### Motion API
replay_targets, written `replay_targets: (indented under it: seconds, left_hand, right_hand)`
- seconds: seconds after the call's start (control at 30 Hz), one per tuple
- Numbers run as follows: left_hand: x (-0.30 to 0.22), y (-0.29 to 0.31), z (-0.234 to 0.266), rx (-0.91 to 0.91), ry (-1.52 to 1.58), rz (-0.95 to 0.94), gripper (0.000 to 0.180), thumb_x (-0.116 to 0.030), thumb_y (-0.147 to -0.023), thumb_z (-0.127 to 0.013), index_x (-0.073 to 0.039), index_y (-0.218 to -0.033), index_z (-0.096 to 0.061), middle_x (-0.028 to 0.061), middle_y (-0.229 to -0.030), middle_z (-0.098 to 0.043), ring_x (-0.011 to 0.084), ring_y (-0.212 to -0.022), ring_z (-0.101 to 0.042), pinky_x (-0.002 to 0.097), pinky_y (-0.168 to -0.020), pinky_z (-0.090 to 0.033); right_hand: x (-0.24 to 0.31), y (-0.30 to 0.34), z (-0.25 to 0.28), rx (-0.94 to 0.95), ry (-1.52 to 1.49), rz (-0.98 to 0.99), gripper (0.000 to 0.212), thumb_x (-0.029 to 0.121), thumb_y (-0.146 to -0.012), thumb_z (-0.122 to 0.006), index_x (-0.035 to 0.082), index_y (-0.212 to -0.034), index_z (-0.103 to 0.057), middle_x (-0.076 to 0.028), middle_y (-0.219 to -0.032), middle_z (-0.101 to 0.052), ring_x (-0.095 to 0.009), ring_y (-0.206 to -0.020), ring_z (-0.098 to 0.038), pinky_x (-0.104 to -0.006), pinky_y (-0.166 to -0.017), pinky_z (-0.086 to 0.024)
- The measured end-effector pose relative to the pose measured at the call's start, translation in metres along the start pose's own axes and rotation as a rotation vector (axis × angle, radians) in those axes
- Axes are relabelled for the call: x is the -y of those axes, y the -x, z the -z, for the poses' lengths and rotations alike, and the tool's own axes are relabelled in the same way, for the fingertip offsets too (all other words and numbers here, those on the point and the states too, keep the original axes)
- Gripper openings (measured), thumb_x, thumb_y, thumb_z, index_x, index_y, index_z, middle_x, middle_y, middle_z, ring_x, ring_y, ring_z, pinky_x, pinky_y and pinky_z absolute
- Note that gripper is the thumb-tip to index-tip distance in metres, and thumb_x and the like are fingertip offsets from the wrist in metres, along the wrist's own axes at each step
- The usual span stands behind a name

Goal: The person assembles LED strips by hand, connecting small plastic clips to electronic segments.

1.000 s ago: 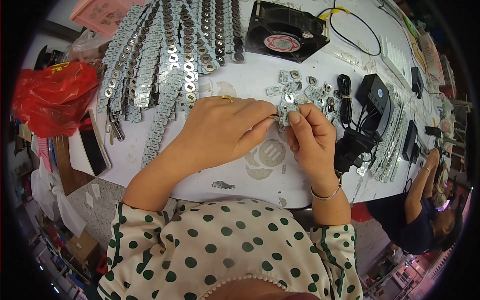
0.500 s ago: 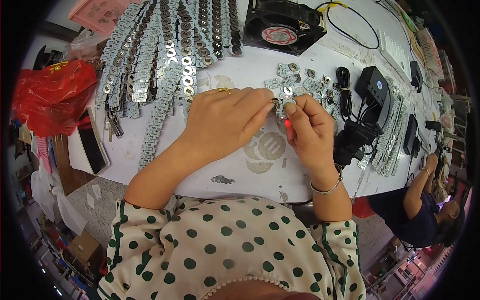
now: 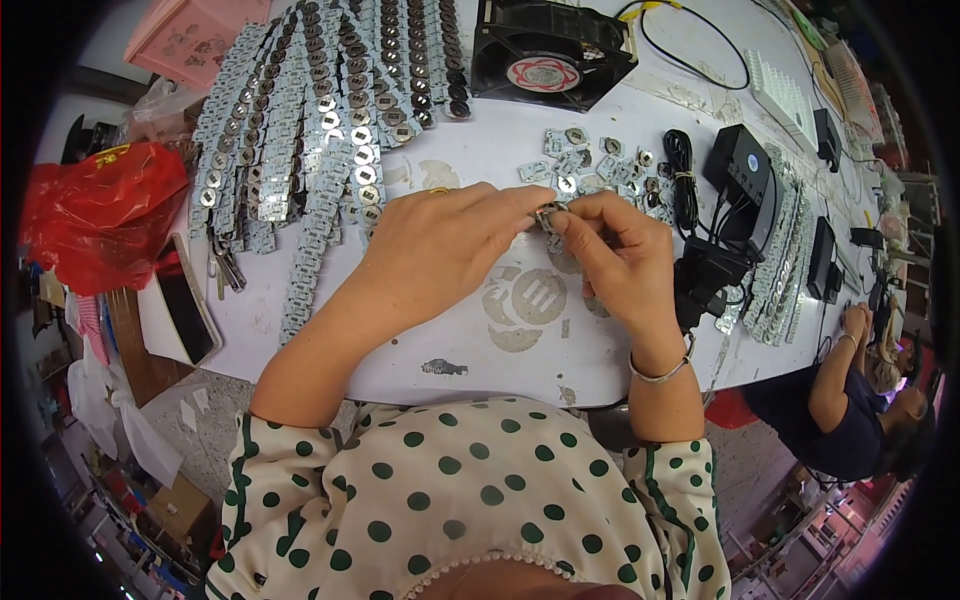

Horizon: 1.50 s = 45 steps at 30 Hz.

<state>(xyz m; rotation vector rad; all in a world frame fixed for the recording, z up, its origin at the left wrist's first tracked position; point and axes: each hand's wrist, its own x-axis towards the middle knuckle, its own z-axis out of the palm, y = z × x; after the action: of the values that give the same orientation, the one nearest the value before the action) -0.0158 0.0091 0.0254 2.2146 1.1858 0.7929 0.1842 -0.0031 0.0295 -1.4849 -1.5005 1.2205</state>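
My left hand (image 3: 435,245), with a yellow ring on one finger, pinches a small circuit board (image 3: 548,214) with a round metal part on it. From the other side, the thumb and index finger of my right hand (image 3: 622,255) close on the same board. Both hands' fingertips meet there, so most of the board is covered. Just beyond them lies a loose pile of small pale boards (image 3: 600,165) with round metal parts. Long strips of joined boards (image 3: 320,150) spread over the table to the left of my left hand.
A black fan (image 3: 550,55) stands at the back. Right of the loose boards are a coiled black cable (image 3: 681,180), a black box (image 3: 740,170) and more strips (image 3: 780,265). At left lie a red plastic bag (image 3: 100,215) and a phone (image 3: 187,300). Another person (image 3: 830,410) sits at right.
A red glow by my right fingers has gone out. My right fingertips have moved slightly left against the board. The whole view has shifted a little.
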Motion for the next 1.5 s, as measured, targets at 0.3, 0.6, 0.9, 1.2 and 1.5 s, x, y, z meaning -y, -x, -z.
replay_targets:
  seconds: [0.3, 0.6, 0.9, 1.2, 1.5]
  left_hand:
    - [-0.003, -0.001, 0.005, 0.178, 0.048, 0.185, 0.021, -0.019, -0.091, -0.058, -0.010, -0.110, -0.062, 0.0127, -0.079, -0.066, 0.0325, -0.070, -0.065, 0.0398, -0.059, -0.050]
    - [0.000, 0.009, 0.019, 0.228, 0.212, 0.173, 0.020, -0.025, -0.091, -0.058, -0.011, -0.104, -0.064, 0.0146, -0.077, -0.065, 0.0320, -0.069, -0.065, 0.0392, -0.061, -0.050]
    - [0.002, 0.010, 0.035, 0.289, 0.286, 0.218, 0.019, -0.022, -0.088, -0.064, -0.007, -0.099, -0.065, 0.0085, -0.063, -0.063, 0.0197, -0.051, -0.062, 0.0305, -0.050, -0.046]
    - [0.008, 0.010, 0.033, 0.280, 0.300, 0.115, 0.016, -0.018, -0.086, -0.067, -0.005, -0.096, -0.066, 0.0064, -0.066, -0.066, 0.0137, -0.049, -0.061, 0.0254, -0.048, -0.046]
    - [-0.002, 0.024, 0.035, 0.328, 0.263, 0.275, 0.016, -0.015, -0.084, -0.069, -0.003, -0.093, -0.066, 0.0093, -0.068, -0.068, 0.0138, -0.053, -0.063, 0.0272, -0.051, -0.047]
  right_hand:
    - [-0.003, 0.000, 0.010, 0.014, 0.090, 0.137, 0.011, 0.012, -0.088, -0.067, 0.001, -0.086, -0.064, -0.001, -0.062, -0.055, -0.004, -0.057, -0.048, -0.0234, -0.052, -0.041]
    - [0.000, 0.007, 0.013, 0.081, -0.033, 0.289, 0.012, 0.010, -0.089, -0.067, 0.001, -0.084, -0.062, 0.003, -0.062, -0.054, -0.001, -0.054, -0.044, -0.0198, -0.048, -0.035]
    - [0.001, 0.006, 0.010, 0.223, -0.100, 0.178, 0.011, 0.011, -0.088, -0.067, 0.002, -0.085, -0.061, 0.003, -0.061, -0.055, -0.002, -0.055, -0.046, -0.0203, -0.049, -0.036]
    - [0.002, 0.014, 0.014, 0.176, -0.070, 0.127, 0.010, 0.009, -0.087, -0.068, 0.001, -0.084, -0.063, 0.003, -0.062, -0.056, -0.001, -0.057, -0.046, -0.0198, -0.049, -0.036]
    - [-0.005, 0.003, 0.006, 0.286, 0.020, 0.355, 0.017, 0.021, -0.088, -0.066, 0.004, -0.090, -0.065, -0.011, -0.064, -0.062, -0.023, -0.053, -0.058, -0.0312, -0.052, -0.045]
